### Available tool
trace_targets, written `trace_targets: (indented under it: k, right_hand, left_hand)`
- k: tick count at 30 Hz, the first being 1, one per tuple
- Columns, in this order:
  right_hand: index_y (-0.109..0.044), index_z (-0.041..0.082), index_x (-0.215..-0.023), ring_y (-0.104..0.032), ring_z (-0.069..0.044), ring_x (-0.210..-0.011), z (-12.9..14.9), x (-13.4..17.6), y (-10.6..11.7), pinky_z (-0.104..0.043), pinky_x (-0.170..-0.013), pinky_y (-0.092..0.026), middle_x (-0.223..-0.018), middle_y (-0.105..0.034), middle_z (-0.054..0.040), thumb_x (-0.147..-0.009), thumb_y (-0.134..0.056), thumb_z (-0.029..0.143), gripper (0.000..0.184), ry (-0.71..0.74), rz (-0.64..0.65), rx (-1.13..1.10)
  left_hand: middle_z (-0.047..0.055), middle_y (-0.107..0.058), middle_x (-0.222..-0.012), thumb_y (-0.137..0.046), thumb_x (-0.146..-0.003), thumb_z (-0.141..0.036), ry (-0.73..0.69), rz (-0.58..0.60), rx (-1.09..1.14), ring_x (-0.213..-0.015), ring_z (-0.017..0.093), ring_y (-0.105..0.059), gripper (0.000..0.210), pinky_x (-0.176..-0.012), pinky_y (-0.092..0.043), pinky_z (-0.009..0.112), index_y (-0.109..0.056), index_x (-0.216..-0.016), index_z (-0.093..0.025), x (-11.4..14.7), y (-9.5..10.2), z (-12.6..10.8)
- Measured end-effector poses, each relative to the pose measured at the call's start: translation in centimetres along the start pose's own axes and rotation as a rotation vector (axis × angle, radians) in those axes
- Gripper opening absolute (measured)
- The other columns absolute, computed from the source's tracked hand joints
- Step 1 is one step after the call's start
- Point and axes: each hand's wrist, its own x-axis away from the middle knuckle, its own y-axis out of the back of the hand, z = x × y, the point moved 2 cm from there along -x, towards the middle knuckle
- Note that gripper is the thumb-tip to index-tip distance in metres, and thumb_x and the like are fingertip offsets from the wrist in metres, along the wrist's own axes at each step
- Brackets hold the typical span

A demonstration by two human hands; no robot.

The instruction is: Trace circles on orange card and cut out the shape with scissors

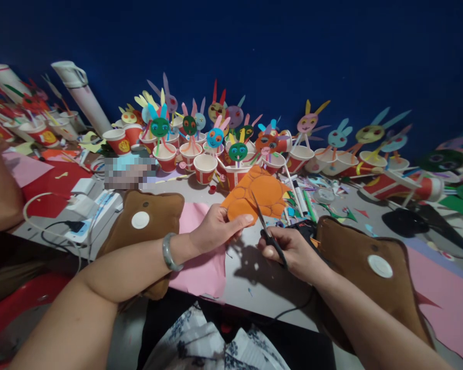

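Observation:
My left hand pinches the lower left part of a sheet of orange paper, held up above the table. Rounded outlines are drawn in dark line across the sheet. My right hand is closed round the black handles of a pair of scissors. The blades point up and away, lying against the orange paper at its near edge; whether they are biting into it I cannot make out. Below the left wrist lies pink paper on the table.
Behind stand several paper cups with paper rabbit faces on sticks. Brown padded cushions lie either side of my hands. A power strip with cables sits left, near another person's arm. Markers and paper scraps lie right of centre.

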Motion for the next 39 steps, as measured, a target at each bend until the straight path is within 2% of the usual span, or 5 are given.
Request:
trace_targets:
  k: [8,23,39]
  right_hand:
    - [-0.057,0.018,-0.063,-0.038,-0.009,-0.050,-0.3,-0.1,0.1,-0.023,-0.046,-0.028,-0.052,-0.049,0.0039,-0.064,-0.079,0.071,0.057,0.018,-0.009,-0.007]
    - [-0.056,0.019,-0.061,-0.041,-0.010,-0.050,0.0,0.0,0.1,-0.024,-0.048,-0.030,-0.050,-0.052,0.0023,-0.064,-0.076,0.077,0.061,0.012,-0.020,0.001]
    - [-0.056,0.019,-0.062,-0.043,-0.010,-0.048,-0.1,0.0,0.2,-0.024,-0.047,-0.030,-0.049,-0.053,0.0028,-0.066,-0.078,0.073,0.058,0.013,0.001,-0.031]
  left_hand:
    - [-0.004,-0.051,-0.052,-0.069,-0.083,-0.049,0.055,0.005,0.032,-0.046,0.005,-0.043,0.044,-0.045,-0.033,0.020,-0.054,-0.059,-0.016,0.0,0.0,0.9]
    - [-0.003,-0.050,-0.051,-0.067,-0.083,-0.045,-0.002,0.004,-0.008,-0.046,0.006,-0.042,0.041,-0.047,-0.033,0.022,-0.051,-0.058,-0.017,0.0,0.0,-0.1]
    - [-0.004,-0.048,-0.054,-0.069,-0.082,-0.044,0.017,-0.001,0.085,-0.048,0.007,-0.043,0.039,-0.047,-0.033,0.023,-0.050,-0.061,-0.017,-0.1,0.0,-0.1]
